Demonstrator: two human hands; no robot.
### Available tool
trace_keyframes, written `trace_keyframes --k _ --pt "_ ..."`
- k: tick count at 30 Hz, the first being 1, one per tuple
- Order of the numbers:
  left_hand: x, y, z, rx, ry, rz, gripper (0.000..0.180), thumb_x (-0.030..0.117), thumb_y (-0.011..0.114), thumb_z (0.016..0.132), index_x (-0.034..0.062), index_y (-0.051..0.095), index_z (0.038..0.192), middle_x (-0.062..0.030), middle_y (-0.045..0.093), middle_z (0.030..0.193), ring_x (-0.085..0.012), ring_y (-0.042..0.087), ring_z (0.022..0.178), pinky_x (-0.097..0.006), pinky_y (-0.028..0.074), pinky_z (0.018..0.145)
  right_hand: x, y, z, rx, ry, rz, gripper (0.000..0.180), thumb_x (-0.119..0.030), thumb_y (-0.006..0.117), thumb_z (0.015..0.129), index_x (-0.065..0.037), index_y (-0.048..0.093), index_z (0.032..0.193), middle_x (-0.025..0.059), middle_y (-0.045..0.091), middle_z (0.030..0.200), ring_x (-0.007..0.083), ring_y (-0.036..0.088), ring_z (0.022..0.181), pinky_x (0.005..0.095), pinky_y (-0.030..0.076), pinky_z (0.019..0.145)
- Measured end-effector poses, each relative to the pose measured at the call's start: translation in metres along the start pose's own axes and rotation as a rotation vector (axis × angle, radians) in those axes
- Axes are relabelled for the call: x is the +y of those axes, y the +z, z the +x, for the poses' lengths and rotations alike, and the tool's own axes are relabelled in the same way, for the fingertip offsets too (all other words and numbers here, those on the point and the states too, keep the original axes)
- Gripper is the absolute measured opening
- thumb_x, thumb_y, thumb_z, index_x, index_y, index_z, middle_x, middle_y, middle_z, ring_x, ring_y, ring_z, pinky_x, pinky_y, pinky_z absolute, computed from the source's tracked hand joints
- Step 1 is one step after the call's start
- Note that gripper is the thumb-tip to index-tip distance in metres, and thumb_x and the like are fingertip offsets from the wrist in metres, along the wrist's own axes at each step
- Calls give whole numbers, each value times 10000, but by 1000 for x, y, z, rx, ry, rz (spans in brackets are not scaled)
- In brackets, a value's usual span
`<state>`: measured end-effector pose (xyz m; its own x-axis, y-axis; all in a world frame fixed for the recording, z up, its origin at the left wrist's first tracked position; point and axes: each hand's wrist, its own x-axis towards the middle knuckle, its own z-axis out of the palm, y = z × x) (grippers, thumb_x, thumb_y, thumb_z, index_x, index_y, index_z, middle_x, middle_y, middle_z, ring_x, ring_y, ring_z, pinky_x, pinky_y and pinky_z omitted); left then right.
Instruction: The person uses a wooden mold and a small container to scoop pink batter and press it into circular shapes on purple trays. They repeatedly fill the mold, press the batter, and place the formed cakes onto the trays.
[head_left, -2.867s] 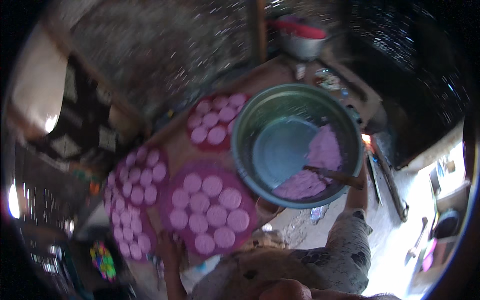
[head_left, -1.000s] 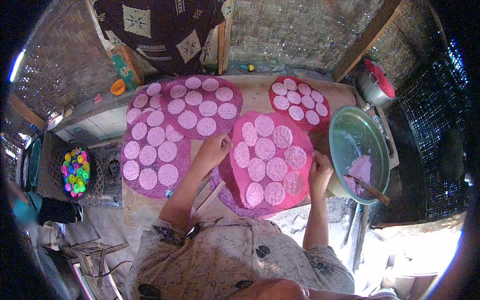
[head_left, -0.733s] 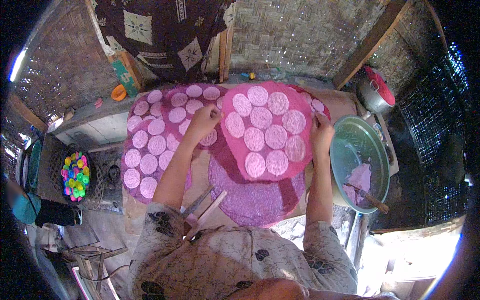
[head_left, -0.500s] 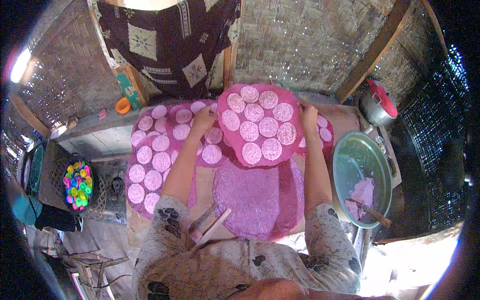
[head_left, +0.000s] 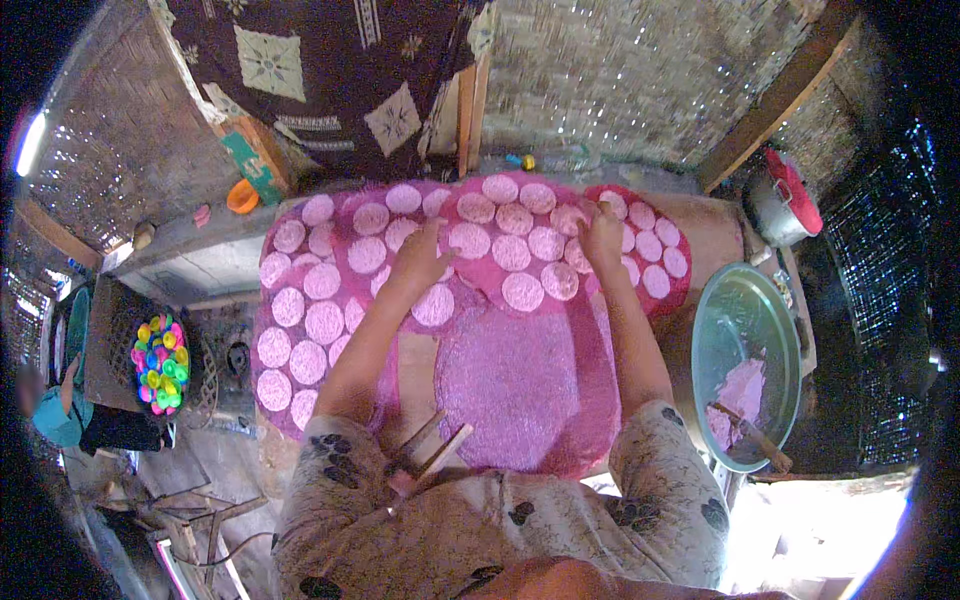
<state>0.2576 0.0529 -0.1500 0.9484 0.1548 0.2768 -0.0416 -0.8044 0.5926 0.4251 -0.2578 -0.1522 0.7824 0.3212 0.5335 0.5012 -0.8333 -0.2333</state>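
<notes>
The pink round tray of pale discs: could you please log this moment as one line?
left hand: on tray's left edge | right hand: on right edge | pink round tray: raised over empty pink mat

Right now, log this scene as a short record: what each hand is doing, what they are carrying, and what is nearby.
left hand: grips the left edge of the round pink tray
right hand: grips the tray's right edge
tray load: pale pink discs in rows
below tray: bare pink mesh mat
left side: more trays of discs
right side: green basin with pink dough and a wooden stick
</notes>
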Motion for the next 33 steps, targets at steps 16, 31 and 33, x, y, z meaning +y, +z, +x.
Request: trace_keyframes --k 16,31,33 --pt "143 -45 -292 -423 -103 361 918 321 820 697 94 341 1448 -138 487 1339 -375 551 1147 -490 462 922 -141 -177 -343 -639 -224 266 653 -432 713 789 -141 528 1344 131 521 1249 344 489 1129 493 384 940" --pt "166 -169 -303 124 -11 67 1091 107 824 678 94 162 1545 -202 487 1402 -310 527 1256 -409 438 1028 -134 -202 -388 -541 -170 439 317 -271 674 849 -103 632 1114 119 609 1109 342 589 989 477 470 860" --pt "167 -189 -308 272 -50 -156 1096 43 813 667 90 165 1550 -177 464 1419 -289 511 1255 -400 426 1041 -94 -193 -394 -295 -24 284 286 -154 697 823 -36 638 1076 158 631 1051 373 603 987 456 474 876"
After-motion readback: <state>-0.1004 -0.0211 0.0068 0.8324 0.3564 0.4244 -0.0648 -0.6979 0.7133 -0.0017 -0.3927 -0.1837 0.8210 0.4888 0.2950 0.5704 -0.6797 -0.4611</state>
